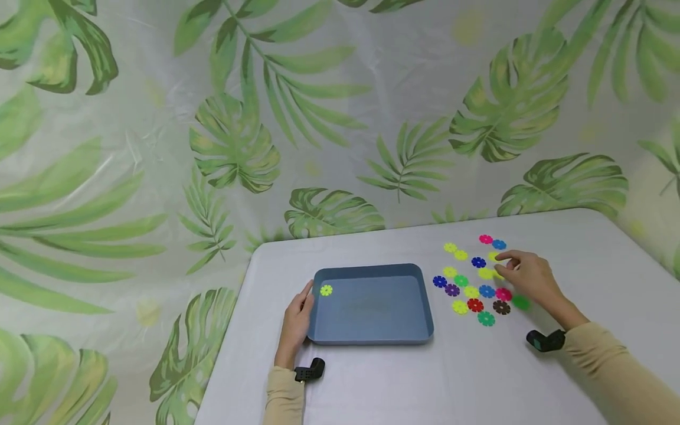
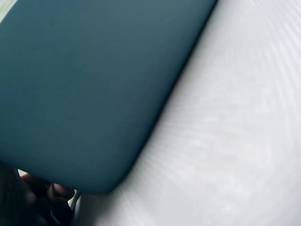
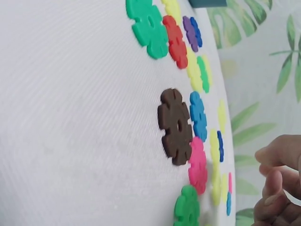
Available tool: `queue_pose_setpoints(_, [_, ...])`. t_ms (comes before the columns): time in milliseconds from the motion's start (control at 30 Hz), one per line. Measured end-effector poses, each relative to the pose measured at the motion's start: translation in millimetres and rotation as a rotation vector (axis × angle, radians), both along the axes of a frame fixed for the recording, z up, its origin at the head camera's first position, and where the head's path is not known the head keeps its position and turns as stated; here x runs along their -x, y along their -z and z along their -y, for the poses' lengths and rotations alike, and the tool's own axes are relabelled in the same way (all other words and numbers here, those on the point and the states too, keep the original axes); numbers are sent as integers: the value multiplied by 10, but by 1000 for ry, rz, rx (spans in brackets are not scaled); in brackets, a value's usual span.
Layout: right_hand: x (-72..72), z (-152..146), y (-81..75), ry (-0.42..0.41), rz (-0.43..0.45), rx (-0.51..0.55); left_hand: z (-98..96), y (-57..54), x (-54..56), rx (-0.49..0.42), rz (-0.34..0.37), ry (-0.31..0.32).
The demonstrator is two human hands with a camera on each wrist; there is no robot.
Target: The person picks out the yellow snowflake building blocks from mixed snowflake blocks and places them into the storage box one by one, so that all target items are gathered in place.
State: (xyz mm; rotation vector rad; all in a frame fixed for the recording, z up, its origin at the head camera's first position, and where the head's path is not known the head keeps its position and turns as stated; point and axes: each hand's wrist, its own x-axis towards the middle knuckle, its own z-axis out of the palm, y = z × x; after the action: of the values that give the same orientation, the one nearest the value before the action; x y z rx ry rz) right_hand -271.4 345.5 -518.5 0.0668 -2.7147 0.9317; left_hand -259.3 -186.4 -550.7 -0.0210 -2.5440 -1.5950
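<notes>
A blue-grey rectangular tray [image 1: 366,307] lies on the table, with one yellow-green notched snowflake disc [image 1: 326,290] inside near its left wall. My left hand [image 1: 297,319] holds the tray by its left side; the left wrist view shows the tray's outer wall [image 2: 94,94] and some dark fingers at its corner. Over the far right of the scattered discs hovers my right hand [image 1: 528,274], thumb and forefinger apart with nothing seen between them. Close to these fingertips are yellow discs [image 1: 486,273]. A brown disc [image 3: 176,127] and a pink disc [image 3: 198,165] lie nearer the right wrist.
Several more discs lie right of the tray, among them a red disc [image 1: 475,304], a purple disc [image 1: 452,290] and a green disc [image 1: 486,319]. A white cloth covers the table [image 1: 372,383]. Behind it hangs a leaf-patterned curtain [image 1: 319,118].
</notes>
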Motion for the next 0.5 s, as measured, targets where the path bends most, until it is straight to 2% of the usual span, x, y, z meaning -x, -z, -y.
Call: queue_pose_setpoints(500, [-28, -103, 44, 21, 105, -14, 3, 3, -9, -14, 0, 7])
